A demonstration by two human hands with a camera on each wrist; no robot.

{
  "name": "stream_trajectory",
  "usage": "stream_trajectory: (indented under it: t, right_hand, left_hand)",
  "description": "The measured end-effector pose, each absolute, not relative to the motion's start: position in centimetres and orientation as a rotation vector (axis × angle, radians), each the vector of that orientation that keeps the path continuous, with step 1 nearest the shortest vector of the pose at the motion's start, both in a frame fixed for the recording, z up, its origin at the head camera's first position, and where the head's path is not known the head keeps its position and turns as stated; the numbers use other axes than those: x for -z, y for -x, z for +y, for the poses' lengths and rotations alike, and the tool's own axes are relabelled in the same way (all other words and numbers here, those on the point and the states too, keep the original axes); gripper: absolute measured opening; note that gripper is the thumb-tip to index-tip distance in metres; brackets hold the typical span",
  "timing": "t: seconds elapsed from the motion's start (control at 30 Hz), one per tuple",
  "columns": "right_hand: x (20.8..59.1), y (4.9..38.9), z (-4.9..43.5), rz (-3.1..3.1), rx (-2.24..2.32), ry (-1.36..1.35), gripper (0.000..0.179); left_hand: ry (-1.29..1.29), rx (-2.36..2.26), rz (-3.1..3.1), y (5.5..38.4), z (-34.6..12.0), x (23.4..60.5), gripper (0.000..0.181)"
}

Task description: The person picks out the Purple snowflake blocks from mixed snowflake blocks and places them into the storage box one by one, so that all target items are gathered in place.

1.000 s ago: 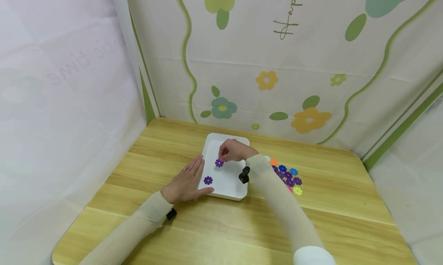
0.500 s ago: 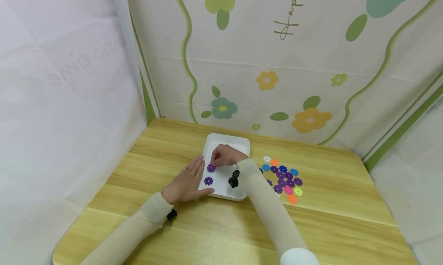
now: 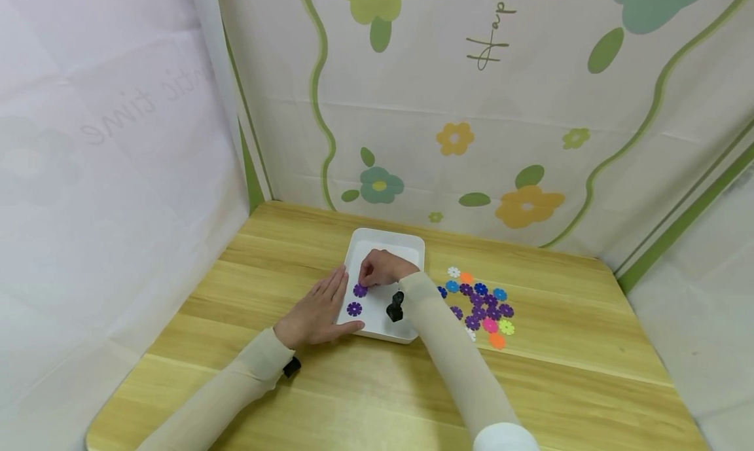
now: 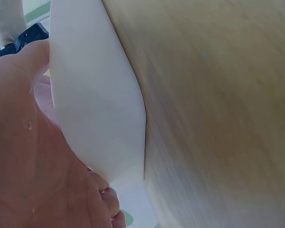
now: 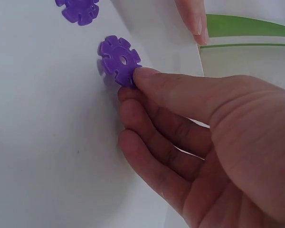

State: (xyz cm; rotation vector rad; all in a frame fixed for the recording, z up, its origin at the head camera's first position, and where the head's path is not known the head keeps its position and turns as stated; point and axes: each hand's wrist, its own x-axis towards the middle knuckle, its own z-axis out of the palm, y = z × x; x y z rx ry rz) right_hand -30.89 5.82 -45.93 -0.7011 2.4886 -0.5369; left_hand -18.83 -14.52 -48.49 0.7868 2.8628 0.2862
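Note:
Between thumb and fingers my right hand [image 3: 385, 268] pinches a purple snowflake disc [image 5: 118, 59], low over the inside of a white tray [image 3: 396, 330]. One edge of that disc lies under the thumb; its notched rim and centre hole show in the right wrist view. A second purple disc [image 3: 354, 309] lies flat on the tray floor, nearer the front. My left hand [image 3: 317, 312] rests along the tray's left rim with fingers straight and thumb spread over the front corner. In the left wrist view the tray's outer wall [image 4: 97, 95] stands beside the left palm.
Right of the tray, a loose cluster of snowflake discs lies on the wooden table [image 3: 565, 320]: several purple [image 3: 479, 313], plus blue, white, pink [image 3: 490, 325], yellow-green [image 3: 506, 327] and orange [image 3: 497, 340] ones. A printed curtain [image 3: 412, 110] hangs behind the table's back edge.
My right hand has moved left and slightly toward me with the purple disc, lowering it beside the other one. More of the cluster shows now. The left hand has stayed put.

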Motion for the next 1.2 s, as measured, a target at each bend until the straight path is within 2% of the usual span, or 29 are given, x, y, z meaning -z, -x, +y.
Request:
stream_trajectory:
  t: [0.4,0.73,1.0,1.2]
  right_hand:
    - [43.4,30.3,8.5,2.555,0.469,0.764,0.005]
    - [41.6,28.9,14.5,2.584,0.571,0.869,0.02]
    - [41.9,27.5,19.6,2.656,0.616,0.891,0.018]
    - [43.3,25.8,22.5,2.694,0.585,0.838,0.028]
  left_hand:
    - [-0.835,-0.331,2.887,18.7,-14.5,48.5,0.11]
    - [-0.827,-0.295,2.874,18.7,-14.5,48.5,0.109]
    - [-0.861,-0.335,2.875,18.6,-14.5,48.3,0.106]
    - [-0.861,-0.338,2.869,18.5,-14.5,48.1,0.106]
